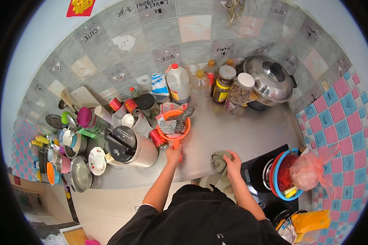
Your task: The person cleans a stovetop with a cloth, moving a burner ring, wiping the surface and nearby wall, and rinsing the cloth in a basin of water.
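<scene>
My left hand grips the handle of an orange plastic scoop. In its bowl sit grey scouring pads, a clear plastic piece and other small packets. A red drink can lies tilted just left of the scoop. My right hand pinches a crumpled grey-green cloth over the front part of the steel counter.
Left stands a rice cooker beside a floral plate and a metal pan. Jars and bottles, among them a tall jar, line the wall near a steel pot. Right, a blue basin rests on the stove.
</scene>
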A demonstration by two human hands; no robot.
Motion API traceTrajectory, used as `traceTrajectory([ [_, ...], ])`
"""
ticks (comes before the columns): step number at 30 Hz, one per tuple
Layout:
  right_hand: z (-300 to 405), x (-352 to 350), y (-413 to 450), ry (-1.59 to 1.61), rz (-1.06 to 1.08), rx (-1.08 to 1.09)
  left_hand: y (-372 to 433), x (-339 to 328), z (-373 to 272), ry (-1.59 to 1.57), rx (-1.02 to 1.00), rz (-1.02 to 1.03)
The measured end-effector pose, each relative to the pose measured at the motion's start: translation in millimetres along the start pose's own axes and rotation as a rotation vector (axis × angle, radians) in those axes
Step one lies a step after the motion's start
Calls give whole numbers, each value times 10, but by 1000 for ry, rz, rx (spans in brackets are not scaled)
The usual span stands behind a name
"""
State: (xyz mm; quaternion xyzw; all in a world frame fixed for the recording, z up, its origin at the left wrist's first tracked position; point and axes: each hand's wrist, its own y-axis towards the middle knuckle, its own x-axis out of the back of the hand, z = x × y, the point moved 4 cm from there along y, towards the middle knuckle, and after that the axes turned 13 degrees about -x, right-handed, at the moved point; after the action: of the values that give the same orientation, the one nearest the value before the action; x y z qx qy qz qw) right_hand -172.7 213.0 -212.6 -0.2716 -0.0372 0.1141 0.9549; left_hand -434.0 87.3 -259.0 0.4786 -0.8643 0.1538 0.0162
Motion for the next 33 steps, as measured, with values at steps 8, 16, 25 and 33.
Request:
traceTrajectory([
  [8, -94, 15, 269, 155, -95, -133, -181, 67, -690, 718, -662, -110],
  [16, 298, 328, 465, 581, -137, -159, -300, -552, -1147, 528, -906, 184],
  [25, 984, 894, 1297, 882, -116, -92, -181, -1711, -1158, 162, -640, 618],
  [33, 1647, 581, 2036, -254, -550, 355, -2, -2260, -1308, 178, -461, 726],
])
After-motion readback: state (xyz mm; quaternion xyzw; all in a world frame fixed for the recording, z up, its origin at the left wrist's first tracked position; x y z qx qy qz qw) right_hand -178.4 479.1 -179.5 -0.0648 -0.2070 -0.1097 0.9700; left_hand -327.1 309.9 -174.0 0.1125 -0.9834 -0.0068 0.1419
